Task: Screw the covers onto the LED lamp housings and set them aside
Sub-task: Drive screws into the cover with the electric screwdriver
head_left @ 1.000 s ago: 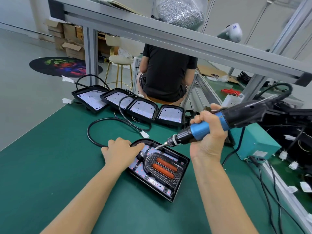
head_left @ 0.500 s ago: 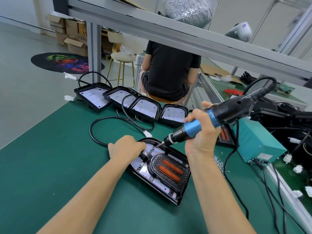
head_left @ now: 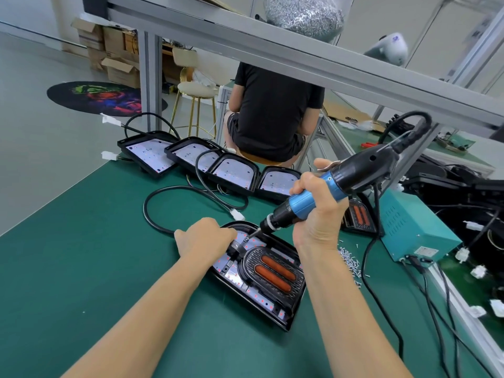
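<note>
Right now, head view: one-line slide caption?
Right hand drives electric screwdriver into lamp housing; left hand steadies it.

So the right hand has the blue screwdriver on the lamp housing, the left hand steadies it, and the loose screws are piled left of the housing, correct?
Not quite. In the head view the loose screws lie right of the lamp housing, not left. The rest holds: right hand grips the blue screwdriver, left hand steadies the housing.

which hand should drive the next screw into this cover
Right. The right hand already grips the electric screwdriver, its bit at the lamp housing's far corner. The left hand rests on the housing, steadying it beside the cover.
</note>
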Tool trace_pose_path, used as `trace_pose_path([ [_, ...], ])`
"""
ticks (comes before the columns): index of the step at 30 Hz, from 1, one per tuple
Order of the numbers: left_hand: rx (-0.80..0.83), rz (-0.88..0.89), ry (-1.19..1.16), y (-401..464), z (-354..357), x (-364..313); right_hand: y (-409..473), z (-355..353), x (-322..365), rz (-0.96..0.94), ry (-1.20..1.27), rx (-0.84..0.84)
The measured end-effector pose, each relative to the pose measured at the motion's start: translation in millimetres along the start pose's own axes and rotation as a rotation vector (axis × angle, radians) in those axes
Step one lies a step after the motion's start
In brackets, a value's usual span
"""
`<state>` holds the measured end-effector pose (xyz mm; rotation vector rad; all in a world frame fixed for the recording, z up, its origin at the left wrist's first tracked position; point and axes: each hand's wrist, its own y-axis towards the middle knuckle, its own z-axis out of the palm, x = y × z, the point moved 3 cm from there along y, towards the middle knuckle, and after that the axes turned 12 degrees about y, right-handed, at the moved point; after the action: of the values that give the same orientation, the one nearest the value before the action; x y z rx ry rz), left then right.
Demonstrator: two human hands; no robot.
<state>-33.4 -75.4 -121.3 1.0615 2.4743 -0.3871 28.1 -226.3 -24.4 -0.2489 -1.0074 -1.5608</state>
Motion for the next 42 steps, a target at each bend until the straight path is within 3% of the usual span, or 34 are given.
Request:
trace_pose_path([
  [10, 0.053, 0.099, 0.070, 12, 2, -27, 2, 2, 11, 0.036, -0.069, 0.210],
  [14, 0.111, 0.131, 0.040, 17, 6, -29, 10, -13, 18, 0.172, -0.174, 0.219],
  [18, 0.123, 0.131, -0.020, 14, 7, -31, 16, -23, 24, 0.294, -0.107, 0.208],
  [30, 0.117, 0.089, -0.031, 10, 8, -33, 6, -17, 21, 0.152, -0.162, 0.189],
  [42, 0.115, 0.075, -0.049, 8, 7, -32, 0, -16, 22, 0.157, -0.114, 0.215],
])
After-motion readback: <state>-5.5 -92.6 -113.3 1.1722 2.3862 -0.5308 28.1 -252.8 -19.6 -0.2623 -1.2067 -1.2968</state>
